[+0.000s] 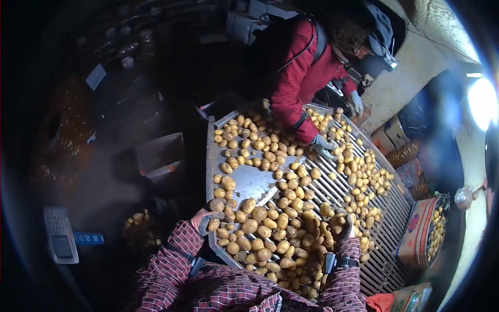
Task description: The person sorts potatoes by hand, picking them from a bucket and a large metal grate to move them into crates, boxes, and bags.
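Observation:
My left hand (201,220), in a dark-palmed glove, is at the near left rim of the metal sorting table (211,156). Its fingers close around a potato (213,224), and another potato (216,205) lies against the fingers. On the right, my right hand (347,227) is curled around a potato (338,220) above the slatted part of the table. Between my hands lies a thick heap of potatoes (283,234). Parts of my right fingers are hidden behind the potatoes.
Across the table a person in a red checked jacket (299,73) reaches a gloved hand (325,147) into the potatoes. A carton of potatoes (416,231) stands at right. On the dark floor at left are an open cardboard box (160,155) and a scale (61,236).

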The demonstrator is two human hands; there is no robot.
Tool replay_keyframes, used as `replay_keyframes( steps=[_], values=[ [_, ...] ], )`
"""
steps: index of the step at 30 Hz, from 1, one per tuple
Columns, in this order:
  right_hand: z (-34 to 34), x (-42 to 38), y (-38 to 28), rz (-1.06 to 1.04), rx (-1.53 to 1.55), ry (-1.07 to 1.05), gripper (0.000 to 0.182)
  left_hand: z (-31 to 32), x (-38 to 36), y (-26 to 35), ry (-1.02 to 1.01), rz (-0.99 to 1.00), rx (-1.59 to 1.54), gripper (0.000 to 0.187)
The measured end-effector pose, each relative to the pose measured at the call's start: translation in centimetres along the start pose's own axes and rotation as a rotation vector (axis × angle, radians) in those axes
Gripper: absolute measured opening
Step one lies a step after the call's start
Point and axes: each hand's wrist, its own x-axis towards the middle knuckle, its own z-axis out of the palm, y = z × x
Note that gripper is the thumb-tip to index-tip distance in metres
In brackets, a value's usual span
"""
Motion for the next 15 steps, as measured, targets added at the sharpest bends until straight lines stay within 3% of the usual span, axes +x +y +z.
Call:
replay_keyframes(
  steps=[1, 2, 3, 4, 5, 6, 9, 10, 11, 14, 15],
  values=[
    [9.8, -1.2, -1.5, -0.151, 0.023, -0.039, 0.052, -1.3, -0.3, -0.1, 0.058, 0.025, 0.029, 0.035],
    [11.3, 0.0, -1.6, -0.119, -0.082, -0.191, 0.058, -2.2, -0.9, 0.0, 0.095, 0.013, -0.031, 0.035],
    [13.5, 2.2, -0.8, -0.079, 0.122, -0.502, 0.061, -3.0, -1.5, 0.1, 0.134, 0.004, -0.091, 0.036],
    [18.0, 3.5, -0.1, -0.088, 0.12, -0.56, 0.065, -3.8, -2.2, 0.6, 0.174, -0.003, -0.15, 0.036],
    [22.6, 4.8, 0.5, -0.097, 0.118, -0.618, 0.069, -0.8, -4.2, 1.7, 0.088, 0.144, -0.11, 0.036],
    [27.2, 6.0, 1.2, -0.105, 0.117, -0.676, 0.073, -3.7, -4.1, 1.2, 0.133, 0.103, -0.159, 0.037],
    [42.1, 7.5, 1.2, 0.195, -0.057, -0.638, 0.053, -3.1, -7.6, 2.1, 0.14, 0.179, -0.111, 0.039],
    [42.7, 12.7, 6.2, 0.332, 0.042, -0.752, 0.048, -3.9, -8.4, 2.1, 0.195, 0.166, -0.118, 0.038],
    [46.7, 12.5, 7.4, 0.466, 0.076, -0.628, 0.051, -4.7, -8.9, 1.9, 0.166, 0.196, -0.128, 0.036],
    [46.4, 28.6, 27.2, -0.002, -0.362, -0.998, 0.062, -6.3, -11.0, 2.3, 0.159, 0.258, -0.134, 0.035],
    [45.5, 28.5, 28.6, 0.009, -0.419, -0.947, 0.061, -6.5, -11.5, 2.7, 0.168, 0.28, -0.139, 0.035]
  ],
)
